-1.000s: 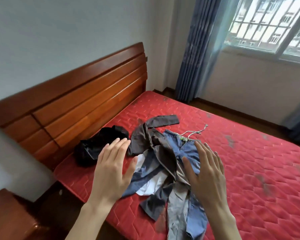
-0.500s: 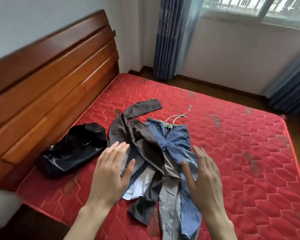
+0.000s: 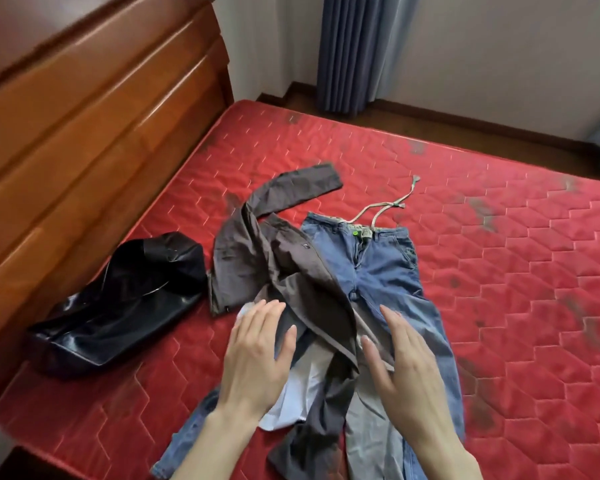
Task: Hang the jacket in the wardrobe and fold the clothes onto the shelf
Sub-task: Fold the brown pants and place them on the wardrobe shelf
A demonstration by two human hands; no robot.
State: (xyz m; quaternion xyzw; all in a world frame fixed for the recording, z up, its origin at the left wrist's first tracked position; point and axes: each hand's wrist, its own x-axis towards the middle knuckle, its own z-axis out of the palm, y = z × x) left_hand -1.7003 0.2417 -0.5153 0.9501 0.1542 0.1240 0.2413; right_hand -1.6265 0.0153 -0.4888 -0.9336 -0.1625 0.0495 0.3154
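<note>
A shiny black jacket (image 3: 125,299) lies crumpled on the red mattress (image 3: 516,289) beside the headboard. To its right is a heap of clothes: a dark grey-brown shirt (image 3: 278,258) with one sleeve stretched out, blue jeans (image 3: 385,271) with a drawstring, grey trousers (image 3: 371,434) and a white garment (image 3: 298,393) underneath. My left hand (image 3: 257,355) hovers flat over the left side of the heap, fingers straight. My right hand (image 3: 409,368) hovers flat over the jeans and grey trousers. Neither hand holds anything.
A tall wooden headboard (image 3: 84,140) runs along the left. Blue-grey curtains (image 3: 357,53) hang at the far wall above a dark wooden floor (image 3: 465,129). The right half of the mattress is bare red quilting.
The view has tilted down and moved closer to the bed. Both hands have dropped lower and nearer the heap of clothes, still flat and holding nothing.
</note>
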